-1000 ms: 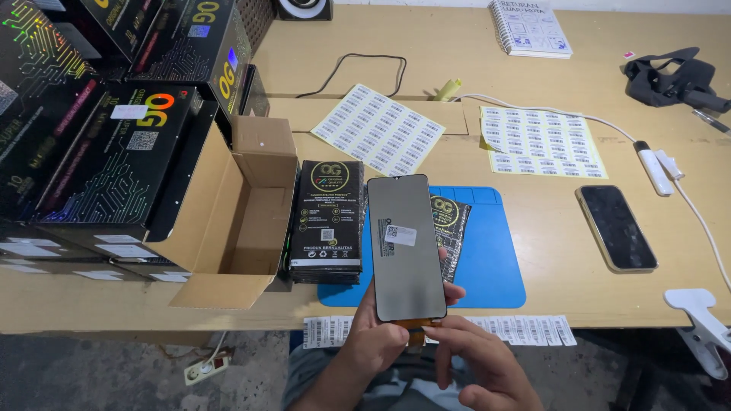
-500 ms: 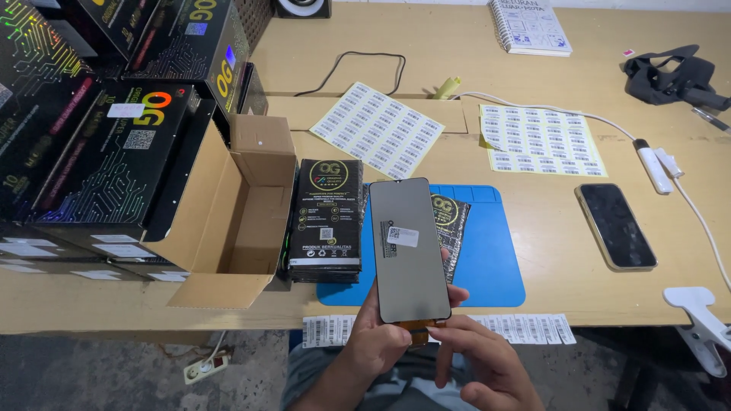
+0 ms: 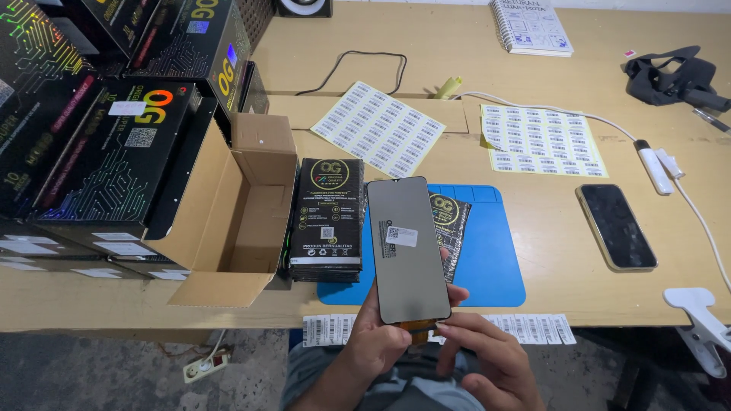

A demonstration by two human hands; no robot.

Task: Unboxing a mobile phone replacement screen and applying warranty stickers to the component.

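A long wooden table (image 3: 533, 289) is carrying stacked black boxes (image 3: 99, 144) at its left, an open cardboard box (image 3: 236, 221), two sheets of barcode labels (image 3: 381, 128), a blue mat (image 3: 487, 251) and a stack of black pouches (image 3: 329, 221) resting at the mat's left edge. Over the table's near edge, the left hand (image 3: 373, 342) is gripping the lower end of a dark phone screen panel (image 3: 407, 251), holding it upright, while the right hand (image 3: 487, 358) is pinching the panel's bottom edge with its fingertips (image 3: 443, 325).
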